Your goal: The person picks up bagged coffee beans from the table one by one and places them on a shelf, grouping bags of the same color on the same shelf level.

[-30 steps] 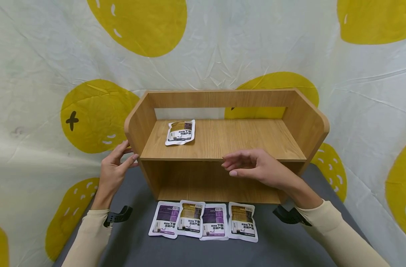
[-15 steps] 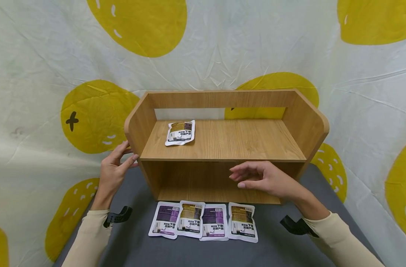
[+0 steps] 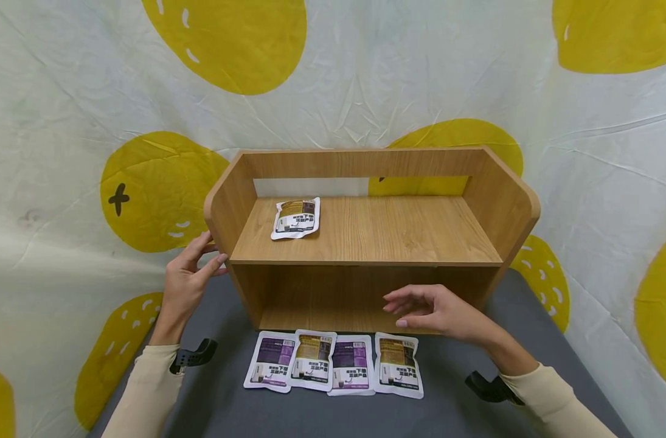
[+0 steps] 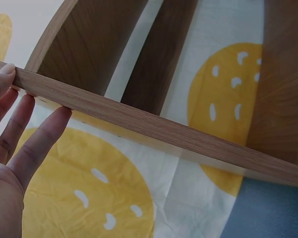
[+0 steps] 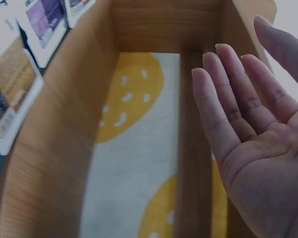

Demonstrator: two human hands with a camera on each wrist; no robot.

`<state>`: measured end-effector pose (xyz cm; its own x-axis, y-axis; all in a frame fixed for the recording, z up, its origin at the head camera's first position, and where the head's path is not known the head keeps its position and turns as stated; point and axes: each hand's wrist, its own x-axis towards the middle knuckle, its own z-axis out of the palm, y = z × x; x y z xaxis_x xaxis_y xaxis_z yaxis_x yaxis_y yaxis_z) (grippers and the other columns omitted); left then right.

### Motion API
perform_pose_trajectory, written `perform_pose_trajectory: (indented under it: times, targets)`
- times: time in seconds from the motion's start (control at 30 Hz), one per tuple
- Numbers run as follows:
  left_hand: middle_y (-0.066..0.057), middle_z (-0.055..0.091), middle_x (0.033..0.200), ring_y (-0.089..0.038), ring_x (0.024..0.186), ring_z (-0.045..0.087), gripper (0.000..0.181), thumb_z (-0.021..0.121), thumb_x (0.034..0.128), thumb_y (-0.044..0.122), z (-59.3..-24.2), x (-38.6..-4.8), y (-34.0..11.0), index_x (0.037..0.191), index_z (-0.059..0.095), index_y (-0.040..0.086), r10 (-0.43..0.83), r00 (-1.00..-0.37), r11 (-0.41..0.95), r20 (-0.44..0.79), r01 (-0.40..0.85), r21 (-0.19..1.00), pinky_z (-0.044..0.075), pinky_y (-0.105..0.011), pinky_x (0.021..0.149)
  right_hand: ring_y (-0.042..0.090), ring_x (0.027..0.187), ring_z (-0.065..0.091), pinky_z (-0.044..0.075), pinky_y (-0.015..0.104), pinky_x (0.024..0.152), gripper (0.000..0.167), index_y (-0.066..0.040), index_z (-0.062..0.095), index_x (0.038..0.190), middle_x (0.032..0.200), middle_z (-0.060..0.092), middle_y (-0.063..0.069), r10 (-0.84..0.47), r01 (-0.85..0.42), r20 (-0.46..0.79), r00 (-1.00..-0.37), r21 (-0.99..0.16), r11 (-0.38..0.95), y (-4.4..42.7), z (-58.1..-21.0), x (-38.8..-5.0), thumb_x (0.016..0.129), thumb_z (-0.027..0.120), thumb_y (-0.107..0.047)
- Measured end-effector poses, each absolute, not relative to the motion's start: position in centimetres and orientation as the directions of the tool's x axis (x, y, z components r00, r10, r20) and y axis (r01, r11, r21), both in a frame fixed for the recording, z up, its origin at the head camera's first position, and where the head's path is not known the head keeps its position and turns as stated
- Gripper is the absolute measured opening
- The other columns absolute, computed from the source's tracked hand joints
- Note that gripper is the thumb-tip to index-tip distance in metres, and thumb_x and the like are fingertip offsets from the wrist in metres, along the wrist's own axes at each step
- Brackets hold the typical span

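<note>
A two-level wooden shelf [image 3: 365, 243] stands at the centre of the head view. The left hand [image 3: 187, 280] touches its left side panel; in the left wrist view the fingers and thumb of that hand [image 4: 25, 144] rest at the panel's edge [image 4: 139, 126]. Holding nothing, the right hand [image 3: 442, 311] hovers before the lower compartment, fingers loosely bent. Below it, slightly left, lies a brown-labelled pouch [image 3: 398, 365]. Another brown pouch [image 3: 312, 359] and two purple ones [image 3: 271, 360] [image 3: 351, 364] lie beside it. One brown pouch [image 3: 296, 218] rests on the upper shelf, left side.
The shelf stands on a dark grey table [image 3: 218, 401], with the row of pouches close to its front edge. Behind and around hangs a pale cloth [image 3: 333, 67] with large yellow shapes. A black strap is on each wrist.
The right hand has moved down and slightly right, from the upper shelf's front edge to before the lower compartment. The left hand, shelf and pouches have not visibly moved.
</note>
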<state>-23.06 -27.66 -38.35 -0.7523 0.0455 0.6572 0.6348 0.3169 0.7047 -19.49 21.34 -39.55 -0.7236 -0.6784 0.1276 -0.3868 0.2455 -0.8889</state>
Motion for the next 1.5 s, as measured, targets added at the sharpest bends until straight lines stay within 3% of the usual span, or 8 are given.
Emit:
perform_pose_trajectory:
  times: [0.2, 0.37, 0.63, 0.87, 1.07, 1.2, 1.5]
  targets:
    - [-0.006, 0.058, 0.139, -0.014, 0.114, 0.063, 0.069, 0.067, 0.0892, -0.015, -38.4, -23.0, -27.6, 0.149, 0.053, 0.015, 0.045, -0.751, 0.316, 0.659, 0.636, 0.704, 0.062, -0.027, 0.073, 0.020, 0.112, 0.067, 0.060, 0.030, 0.091, 0.042, -0.010, 0.062, 0.136, 0.127, 0.068, 0.009, -0.659, -0.339, 0.107, -0.744, -0.911, 0.234, 21.7, -41.3, -19.5, 0.095, 0.072, -0.011]
    - [-0.006, 0.058, 0.139, -0.015, 0.114, 0.063, 0.068, 0.067, 0.0896, -0.015, -38.3, -23.0, -27.6, 0.149, 0.053, 0.016, 0.046, -0.752, 0.317, 0.658, 0.635, 0.704, 0.063, -0.026, 0.073, 0.021, 0.113, 0.067, 0.060, 0.030, 0.092, 0.045, -0.001, 0.059, 0.137, 0.129, 0.067, 0.013, -0.652, -0.318, 0.095, -0.752, -0.919, 0.232, 21.8, -42.4, -19.6, 0.096, 0.071, -0.011]
    - [-0.007, 0.058, 0.139, -0.016, 0.115, 0.062, 0.068, 0.067, 0.0898, -0.013, -38.2, -23.1, -27.6, 0.150, 0.053, 0.017, 0.046, -0.754, 0.319, 0.656, 0.633, 0.705, 0.063, -0.026, 0.073, 0.041, 0.116, 0.064, 0.060, 0.028, 0.092, 0.046, 0.001, 0.058, 0.138, 0.132, 0.062, 0.025, -0.643, -0.303, 0.085, -0.761, -0.923, 0.236, 22.2, -44.0, -19.8, 0.096, 0.071, -0.011]
    - [-0.007, 0.058, 0.139, -0.015, 0.114, 0.063, 0.069, 0.067, 0.0898, -0.013, -38.3, -23.1, -27.6, 0.149, 0.053, 0.018, 0.042, -0.756, 0.319, 0.653, 0.630, 0.709, 0.063, -0.026, 0.073, 0.030, 0.115, 0.067, 0.060, 0.027, 0.092, 0.049, 0.005, 0.056, 0.139, 0.132, 0.063, 0.024, -0.632, -0.291, 0.074, -0.772, -0.925, 0.246, 22.4, -45.3, -19.8, 0.095, 0.072, -0.011]
    - [-0.007, 0.057, 0.140, -0.014, 0.115, 0.063, 0.068, 0.067, 0.0900, -0.013, -38.3, -23.1, -27.6, 0.149, 0.053, 0.018, 0.037, -0.760, 0.315, 0.649, 0.625, 0.714, 0.063, -0.026, 0.073, 0.044, 0.118, 0.062, 0.059, 0.026, 0.093, 0.052, 0.006, 0.055, 0.140, 0.133, 0.061, 0.026, -0.623, -0.248, 0.051, -0.781, -0.940, 0.234, 22.6, -46.6, -19.9, 0.093, 0.073, -0.008]
    - [-0.007, 0.056, 0.140, -0.015, 0.115, 0.063, 0.068, 0.067, 0.0902, -0.013, -38.3, -23.1, -27.6, 0.150, 0.053, 0.017, 0.035, -0.759, 0.312, 0.650, 0.626, 0.715, 0.063, -0.027, 0.073, 0.046, 0.118, 0.061, 0.059, 0.025, 0.094, 0.056, 0.006, 0.054, 0.140, 0.133, 0.061, 0.028, -0.617, -0.224, 0.045, -0.786, -0.950, 0.217, 22.7, -47.3, -19.8, 0.091, 0.076, -0.007]
    - [-0.005, 0.057, 0.138, -0.013, 0.114, 0.063, 0.069, 0.067, 0.0896, -0.013, -38.3, -23.0, -27.5, 0.149, 0.053, 0.017, 0.034, -0.758, 0.312, 0.652, 0.628, 0.713, 0.063, -0.026, 0.073, 0.048, 0.119, 0.059, 0.060, 0.040, 0.094, 0.059, 0.009, 0.053, 0.139, 0.135, 0.057, 0.033, -0.578, -0.235, 0.030, -0.815, -0.930, 0.284, 22.7, -49.0, -19.3, 0.090, 0.079, -0.012]
